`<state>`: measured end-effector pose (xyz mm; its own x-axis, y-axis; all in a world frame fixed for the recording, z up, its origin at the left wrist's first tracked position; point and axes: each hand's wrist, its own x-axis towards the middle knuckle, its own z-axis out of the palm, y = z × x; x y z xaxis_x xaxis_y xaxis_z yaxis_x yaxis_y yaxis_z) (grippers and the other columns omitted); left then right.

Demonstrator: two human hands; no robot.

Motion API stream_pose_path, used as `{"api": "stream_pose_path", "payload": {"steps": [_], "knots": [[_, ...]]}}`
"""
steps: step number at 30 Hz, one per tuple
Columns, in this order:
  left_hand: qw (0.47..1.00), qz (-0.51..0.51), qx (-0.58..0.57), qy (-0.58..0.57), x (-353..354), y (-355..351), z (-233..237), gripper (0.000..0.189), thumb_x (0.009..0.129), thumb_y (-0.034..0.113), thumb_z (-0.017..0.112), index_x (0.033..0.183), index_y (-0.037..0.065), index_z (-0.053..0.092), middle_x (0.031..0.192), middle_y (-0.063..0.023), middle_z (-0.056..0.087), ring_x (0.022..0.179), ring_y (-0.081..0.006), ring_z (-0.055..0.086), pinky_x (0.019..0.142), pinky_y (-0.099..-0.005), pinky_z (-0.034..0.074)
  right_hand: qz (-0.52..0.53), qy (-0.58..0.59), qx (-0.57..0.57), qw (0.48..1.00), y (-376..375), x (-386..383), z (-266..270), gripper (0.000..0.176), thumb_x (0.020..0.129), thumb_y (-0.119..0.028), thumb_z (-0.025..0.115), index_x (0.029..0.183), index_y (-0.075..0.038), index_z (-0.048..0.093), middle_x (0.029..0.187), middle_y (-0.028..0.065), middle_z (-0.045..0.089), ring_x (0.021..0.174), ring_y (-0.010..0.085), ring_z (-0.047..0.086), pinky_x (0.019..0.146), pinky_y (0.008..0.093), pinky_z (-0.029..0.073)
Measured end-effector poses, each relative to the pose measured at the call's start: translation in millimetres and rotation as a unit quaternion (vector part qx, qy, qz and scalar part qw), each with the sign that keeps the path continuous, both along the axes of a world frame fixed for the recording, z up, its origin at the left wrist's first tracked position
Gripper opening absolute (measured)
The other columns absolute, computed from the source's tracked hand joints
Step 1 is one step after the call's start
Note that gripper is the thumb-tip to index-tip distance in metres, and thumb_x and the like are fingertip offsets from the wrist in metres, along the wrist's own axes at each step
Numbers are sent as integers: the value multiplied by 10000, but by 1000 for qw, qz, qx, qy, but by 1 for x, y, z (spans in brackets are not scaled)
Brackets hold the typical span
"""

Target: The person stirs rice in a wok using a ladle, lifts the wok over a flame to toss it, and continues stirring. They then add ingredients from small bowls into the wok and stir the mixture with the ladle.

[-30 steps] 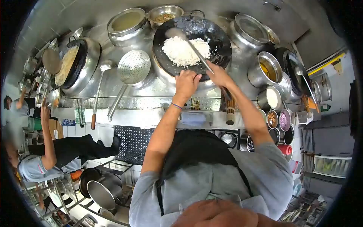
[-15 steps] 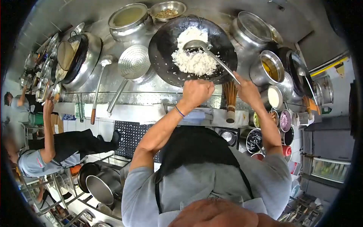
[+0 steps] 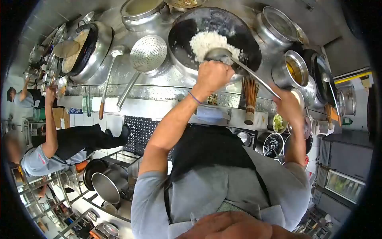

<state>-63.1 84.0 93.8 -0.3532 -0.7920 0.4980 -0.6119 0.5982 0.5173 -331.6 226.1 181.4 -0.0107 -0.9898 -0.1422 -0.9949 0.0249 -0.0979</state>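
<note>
My left hand (image 3: 215, 75) is closed at the near rim of a black wok (image 3: 182, 42), gripping it; the exact hold is hidden under the fingers. White cooked rice (image 3: 209, 42) lies heaped in the wok. A long-handled metal ladle (image 3: 254, 73) reaches into the wok from the right, its bowl against the near side of the rice. My right hand (image 3: 289, 106), slightly blurred, is wrapped round the far end of the ladle's handle, above several food containers.
A perforated strainer (image 3: 149, 53) and another ladle (image 3: 107, 85) lie left of the wok. A bamboo brush (image 3: 249, 99) stands at the counter's front edge. Right are an oil pot (image 3: 285, 73) and a bowl of chopped greens (image 3: 278, 123). A co-worker (image 3: 51, 153) stands left.
My right hand has drawn the ladle back toward me and right, bringing its bowl to the wok's near side. The wok has shifted, and the rice is spread differently. The view has moved slightly.
</note>
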Motion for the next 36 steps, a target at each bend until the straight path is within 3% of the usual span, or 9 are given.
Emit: {"api": "stream_pose_path", "payload": {"steps": [3,7,15,21,23,25,27,31,36], "knots": [[994,7,52,-95,2,8,-70,333,879,287,622,619,105,724,634,-155,672,569,-368,674,574,-482,561,-67,-36,-33,997,-36,39,-54,578,947,-92,636,1487,-272,540,1092,223,711,947,445,680,834,517,538],[995,-60,81,-16,39,74,-70,324,877,280,637,622,102,728,656,-170,690,571,-370,680,606,-479,577,-31,-130,-89,987,-12,13,-57,614,934,-66,652,1495,-284,530,1141,245,693,1004,446,670,863,490,533],[999,-35,-14,26,21,5,16,292,857,224,646,609,84,706,638,-152,665,554,-369,657,537,-463,539,34,-84,-28,995,18,-3,25,581,898,-42,686,1438,-238,596,1209,185,699,1041,411,680,887,477,535],[996,-19,32,-75,12,-3,-77,313,876,273,616,640,110,743,659,-165,679,585,-374,676,569,-472,558,-89,-125,-83,985,-53,47,-91,531,950,-201,681,1458,-307,573,983,271,704,896,454,686,792,494,552],[996,-31,51,-60,22,26,-81,327,883,254,612,618,101,726,638,-174,669,585,-380,678,563,-481,554,5,-205,-224,953,-47,22,-128,556,965,-135,670,1497,-218,535,1037,223,742,809,424,711,750,486,564],[997,-47,55,-3,28,32,-77,345,881,242,626,582,83,690,620,-178,656,564,-385,663,550,-482,545,-59,-313,-161,934,-38,9,-118,575,980,-99,650,1529,-139,483,993,155,748,687,326,685,653,431,561],[998,-14,68,-5,27,4,-70,352,878,242,636,570,78,676,622,-176,657,559,-384,658,551,-479,543,-106,-465,-89,875,-17,12,-96,595,995,-78,631,1555,-80,430,943,90,721,603,221,634,565,368,541],[1000,9,9,-7,8,-45,-71,355,884,253,646,590,57,675,647,-168,669,590,-381,662,560,-483,532,-105,-778,-75,615,-19,43,-12,693,994,-115,621,1607,-70,301,808,24,537,448,59,430,352,230,397],[1000,-7,12,14,6,-46,-85,347,883,272,657,610,60,682,665,-159,675,604,-382,663,579,-484,532,-66,-907,6,416,-40,67,-77,531,1029,-185,587,1534,-163,426,836,12,484,420,30,332,285,214,293]]}}
